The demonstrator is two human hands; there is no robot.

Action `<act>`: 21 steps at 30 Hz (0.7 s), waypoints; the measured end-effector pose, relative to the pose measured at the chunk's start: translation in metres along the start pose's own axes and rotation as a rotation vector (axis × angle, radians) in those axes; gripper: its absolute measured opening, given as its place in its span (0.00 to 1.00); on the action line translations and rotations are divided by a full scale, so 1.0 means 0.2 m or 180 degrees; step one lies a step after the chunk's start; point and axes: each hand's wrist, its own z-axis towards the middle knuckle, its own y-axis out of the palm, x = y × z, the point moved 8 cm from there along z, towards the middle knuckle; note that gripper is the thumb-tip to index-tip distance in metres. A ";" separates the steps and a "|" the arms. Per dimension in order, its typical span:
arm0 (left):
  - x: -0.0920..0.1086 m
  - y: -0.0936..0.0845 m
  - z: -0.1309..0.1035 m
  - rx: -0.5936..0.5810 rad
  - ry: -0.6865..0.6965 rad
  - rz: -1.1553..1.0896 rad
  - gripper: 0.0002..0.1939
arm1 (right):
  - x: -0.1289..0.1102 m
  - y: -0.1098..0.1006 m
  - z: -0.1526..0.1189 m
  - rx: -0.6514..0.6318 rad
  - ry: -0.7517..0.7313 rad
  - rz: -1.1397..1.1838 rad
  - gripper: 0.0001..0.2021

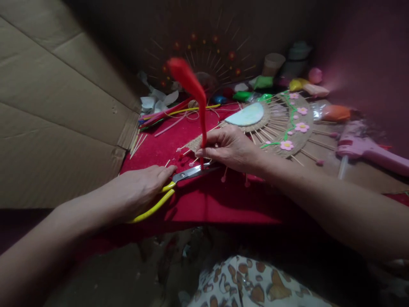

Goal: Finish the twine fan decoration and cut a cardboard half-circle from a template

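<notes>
Near the front of the red cloth, my left hand [145, 187] is wrapped round the yellow handles of the scissors [188, 173], whose blades point right. Between thumb and fingers, my right hand [228, 147] pinches a red fuzzy stick [202, 106] that stands upright, its thick end bent over to the upper left. The stick's lower end meets the scissor blades. Behind my right hand lies a fan-shaped craft [300, 115] of thin sticks and twine, with pink flowers, a green vine and a pale blue half-circle [246, 115]. My right hand hides part of it.
A pink glue gun [361, 147] lies at the right. Coloured fuzzy sticks [172, 113] and white scraps [156, 100] are at the back left. Bags of coloured clay [263, 82] and a cup [274, 64] stand behind the craft. Cardboard [57, 106] walls the left side.
</notes>
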 end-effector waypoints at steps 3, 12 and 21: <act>0.03 -0.01 0.02 0.0042 0.0091 0.0197 0.20 | 0.00 0.00 -0.01 -0.0003 0.0010 0.0014 0.10; 0.06 0.00 0.03 0.0112 0.0252 0.0680 0.13 | 0.03 0.02 -0.01 -0.0109 0.0098 0.0007 0.08; -0.16 -0.07 -0.04 0.0221 -0.0265 0.0961 0.18 | 0.00 -0.13 -0.01 0.0674 0.0204 0.0087 0.08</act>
